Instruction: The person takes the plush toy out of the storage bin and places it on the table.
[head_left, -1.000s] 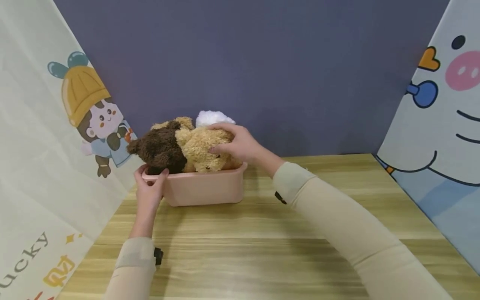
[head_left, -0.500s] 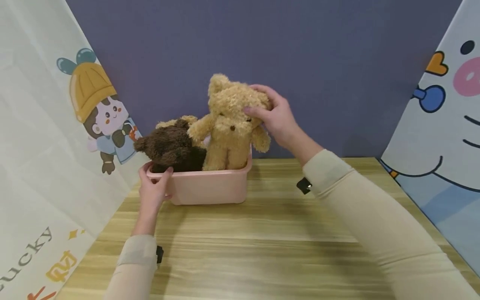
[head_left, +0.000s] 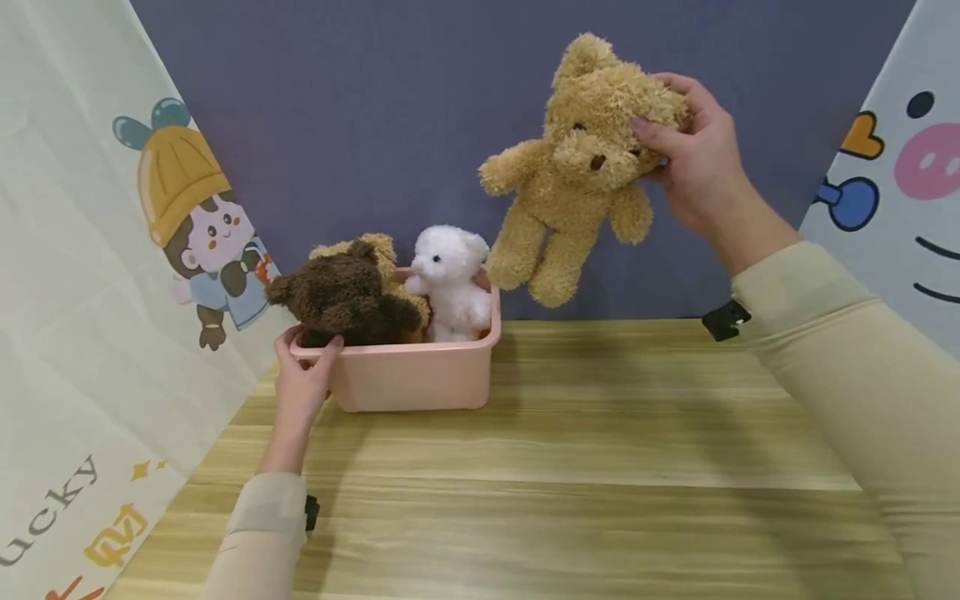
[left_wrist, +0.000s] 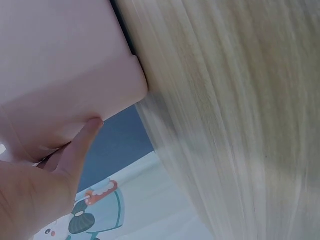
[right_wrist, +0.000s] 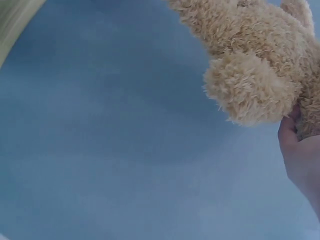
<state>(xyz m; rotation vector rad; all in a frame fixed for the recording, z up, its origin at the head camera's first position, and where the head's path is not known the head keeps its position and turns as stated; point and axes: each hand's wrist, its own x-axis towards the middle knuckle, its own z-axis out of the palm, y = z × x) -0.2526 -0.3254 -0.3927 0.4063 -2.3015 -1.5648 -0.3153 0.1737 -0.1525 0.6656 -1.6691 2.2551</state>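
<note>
My right hand [head_left: 701,154] grips a tan teddy bear [head_left: 573,187] by the side of its head, holding it up in front of the dark wall, right of the pink bin. In the right wrist view the bear's curly fur [right_wrist: 252,87] fills the upper right, with fingers at it. My left hand [head_left: 303,379] holds the left end of the pink bin [head_left: 412,379] at its rim. Inside the bin, a dark brown plush bear [head_left: 333,292] leans at the left, a white plush bear [head_left: 453,283] sits at the right, and another tan plush [head_left: 378,250] is partly hidden behind the brown one.
The bin stands on a wood-grain table [head_left: 525,483], close to the dark blue-grey back wall [head_left: 360,108]. A cartoon-printed panel [head_left: 67,275] borders the left side, and another with a pig print [head_left: 900,275] the right.
The right hand has lifted the tan teddy bear out of the bin, up and to the right. The white bear has come into fuller view. The left hand has stayed at the bin's left end.
</note>
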